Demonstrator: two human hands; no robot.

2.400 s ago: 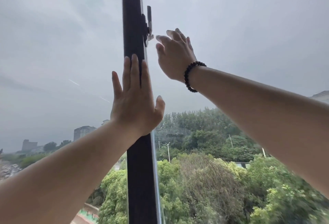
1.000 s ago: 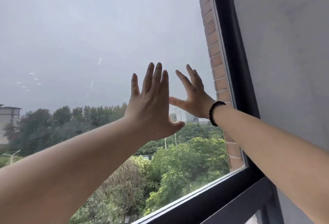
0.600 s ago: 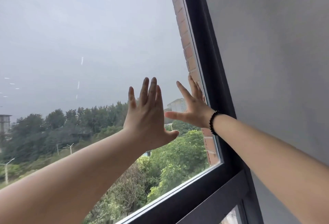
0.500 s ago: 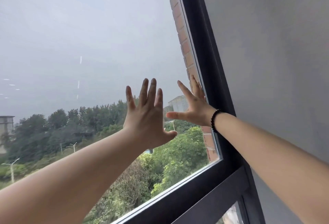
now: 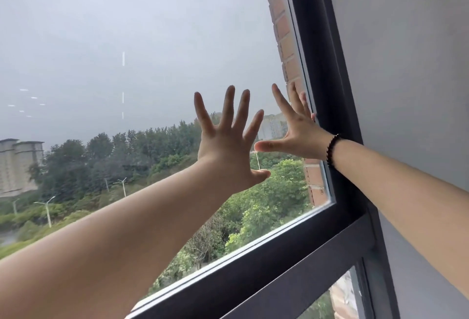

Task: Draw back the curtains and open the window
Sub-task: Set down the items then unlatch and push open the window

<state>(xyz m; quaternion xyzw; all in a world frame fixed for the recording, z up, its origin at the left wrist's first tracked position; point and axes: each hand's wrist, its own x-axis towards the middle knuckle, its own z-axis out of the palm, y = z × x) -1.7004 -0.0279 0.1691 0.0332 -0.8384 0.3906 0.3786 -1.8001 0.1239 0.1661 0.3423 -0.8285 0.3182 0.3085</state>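
Observation:
A large window pane (image 5: 127,26) in a black frame (image 5: 327,85) fills the view. My left hand (image 5: 225,143) lies flat against the glass with its fingers spread wide. To its right, my right hand (image 5: 297,133), with a dark bead bracelet (image 5: 332,150) on the wrist, is also flat on the glass with straight fingers, right beside the frame's right upright. Neither hand holds anything. No curtain and no window handle are in view.
A grey wall (image 5: 406,52) runs along the right of the frame. A black bottom rail (image 5: 253,278) crosses below the pane, with a smaller lower pane (image 5: 337,296) under it. Outside are a brick wall edge (image 5: 286,47), trees and buildings.
Earlier my left hand lay on the middle upright and my right reached near the latch. Both hands have since come to the pane at the right frame, and my left fingers have spread wider.

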